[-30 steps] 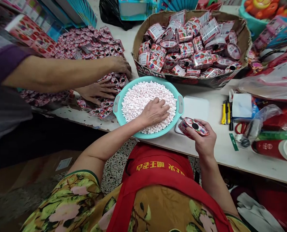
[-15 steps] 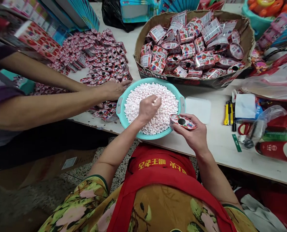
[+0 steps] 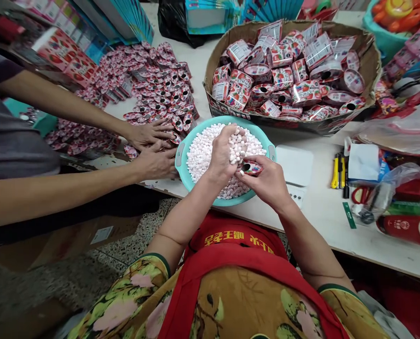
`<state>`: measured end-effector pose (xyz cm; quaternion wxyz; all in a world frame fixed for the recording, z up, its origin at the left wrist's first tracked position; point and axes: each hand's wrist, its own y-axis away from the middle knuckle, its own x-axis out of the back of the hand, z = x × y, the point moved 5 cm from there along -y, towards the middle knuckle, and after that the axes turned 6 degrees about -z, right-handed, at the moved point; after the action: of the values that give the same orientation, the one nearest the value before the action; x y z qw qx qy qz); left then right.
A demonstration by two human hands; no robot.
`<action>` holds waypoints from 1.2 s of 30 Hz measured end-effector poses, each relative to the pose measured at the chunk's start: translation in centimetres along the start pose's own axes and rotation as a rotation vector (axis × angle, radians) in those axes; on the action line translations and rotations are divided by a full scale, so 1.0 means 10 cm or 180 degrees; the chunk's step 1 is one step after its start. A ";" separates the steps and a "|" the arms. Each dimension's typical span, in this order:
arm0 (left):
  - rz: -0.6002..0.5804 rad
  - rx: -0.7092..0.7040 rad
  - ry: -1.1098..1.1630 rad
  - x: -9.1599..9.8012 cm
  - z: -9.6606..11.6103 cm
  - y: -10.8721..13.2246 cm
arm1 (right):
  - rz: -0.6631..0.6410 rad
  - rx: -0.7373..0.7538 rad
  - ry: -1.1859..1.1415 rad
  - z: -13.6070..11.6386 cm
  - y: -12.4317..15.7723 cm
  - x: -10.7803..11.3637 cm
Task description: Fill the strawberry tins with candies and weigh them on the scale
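Over a turquoise basin [image 3: 181, 162] full of small white candies [image 3: 203, 150], my left hand [image 3: 224, 150] is cupped round a heap of the candies, palm turned to the right. My right hand [image 3: 268, 181] grips a red and white printed packet [image 3: 253, 168] with a dark round hole in its top. The packet is tilted beside the left palm, above the basin's right part. A few candies lie at the packet's opening, near my right fingertips. Part of the packet is hidden behind my right fingers.
A cardboard box [image 3: 217, 109] of larger filled packets stands behind the basin. Many small packets [image 3: 157, 89] cover the table at the left, where another person's hands [image 3: 153, 146] rest. Right of the basin are a white scale [image 3: 294, 165], yellow cutters [image 3: 335, 172] and a red cup [image 3: 400, 228].
My left hand has lifted and turned up with candies in it. My right hand has brought the packet left to meet it. The other person's hands have moved apart over the small packets.
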<state>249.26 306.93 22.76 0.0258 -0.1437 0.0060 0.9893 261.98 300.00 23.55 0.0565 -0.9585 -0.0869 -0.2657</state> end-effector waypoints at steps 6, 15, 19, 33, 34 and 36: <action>0.0156 -0.0088 0.0042 0.03 0.06 -0.01 | -0.0163 0.0002 0.0227 -0.06 -0.16 0.00; -0.0006 -0.0019 0.0033 -0.13 0.13 0.05 | -0.0114 -0.0029 0.0317 -0.03 -0.20 0.04; -0.0078 0.0042 -0.0010 -0.20 0.17 0.06 | -0.0058 -0.0038 0.0217 -0.01 -0.19 0.07; -0.0323 0.0012 -0.0073 -0.35 0.16 0.06 | 0.0024 -0.0233 -0.0247 0.13 -0.16 0.13; -0.0349 0.0001 -0.0061 -0.37 0.16 0.06 | 0.0018 -0.0243 -0.0264 0.14 -0.15 0.13; -0.0402 -0.0013 -0.0049 -0.40 0.17 0.06 | 0.0026 -0.0241 -0.0282 0.14 -0.14 0.15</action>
<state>252.56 306.13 25.51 0.0879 -0.1361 -0.0053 0.9868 263.64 301.77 23.24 0.0174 -0.9711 -0.0752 -0.2259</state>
